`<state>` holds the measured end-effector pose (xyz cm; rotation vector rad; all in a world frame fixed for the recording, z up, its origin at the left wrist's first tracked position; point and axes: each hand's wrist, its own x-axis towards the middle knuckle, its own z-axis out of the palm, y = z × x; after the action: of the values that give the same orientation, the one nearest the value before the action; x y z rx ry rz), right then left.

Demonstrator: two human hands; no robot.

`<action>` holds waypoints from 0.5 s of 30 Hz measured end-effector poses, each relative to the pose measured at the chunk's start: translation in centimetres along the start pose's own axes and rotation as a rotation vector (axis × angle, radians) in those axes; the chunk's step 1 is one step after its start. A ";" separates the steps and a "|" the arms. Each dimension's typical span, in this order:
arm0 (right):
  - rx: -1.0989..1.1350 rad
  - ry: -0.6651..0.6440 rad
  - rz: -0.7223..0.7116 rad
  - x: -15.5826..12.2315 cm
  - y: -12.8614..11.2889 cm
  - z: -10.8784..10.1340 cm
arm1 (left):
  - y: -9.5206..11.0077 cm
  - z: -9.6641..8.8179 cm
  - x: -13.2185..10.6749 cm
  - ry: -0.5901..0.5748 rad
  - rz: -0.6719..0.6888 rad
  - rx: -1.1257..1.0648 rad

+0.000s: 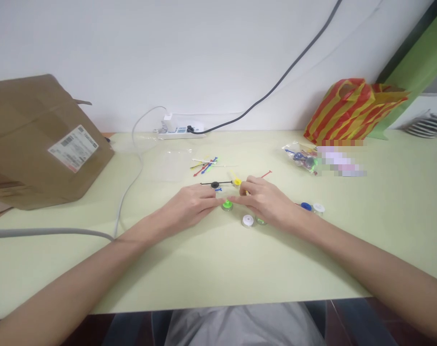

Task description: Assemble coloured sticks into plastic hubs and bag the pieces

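Observation:
A small green-topped disc with a transparent base (227, 205) stands on the table between my hands. My left hand (197, 203) reaches it from the left, fingers curled and fingertips pinched at its top. From the right, my right hand (263, 198) meets it with thumb and index finger, the other fingers bent. Just beyond my fingers are a black disc with a long black arrow (215, 184) and a yellow disc (237, 182). A blue arrow tip (218, 190) shows by my left fingers. Closer to me sits a white disc (247, 221), beside a partly hidden green one (260, 221).
Loose coloured arrows (206, 166) lie behind my hands. To the right are a blue disc (305, 206), another white disc (318, 209) and a plastic bag of parts (301, 157). A cardboard box (31, 144), power strip (182, 130) and striped bag (348, 113) stand farther out.

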<state>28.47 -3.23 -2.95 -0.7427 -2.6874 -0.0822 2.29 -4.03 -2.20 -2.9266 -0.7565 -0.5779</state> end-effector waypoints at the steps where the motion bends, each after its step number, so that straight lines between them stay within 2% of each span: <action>1: -0.023 -0.015 -0.009 0.0 -0.1 -0.1 | 0.1 -0.1 0.0 -0.006 0.005 0.013; 7: -0.109 -0.115 -0.059 0.4 -1.1 -1.0 | 1.0 -0.4 0.2 -0.074 0.037 0.109; 10: -0.153 -0.118 -0.053 0.5 -1.3 -1.1 | 1.2 -0.6 0.3 -0.103 0.053 0.160; 15: -0.140 -0.076 -0.034 0.4 -0.6 -0.9 | 0.9 -0.4 0.4 -0.032 0.097 0.262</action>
<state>28.11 -3.72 -1.93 -0.7551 -2.7899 -0.2585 2.93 -4.71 -1.59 -2.7172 -0.6355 -0.3917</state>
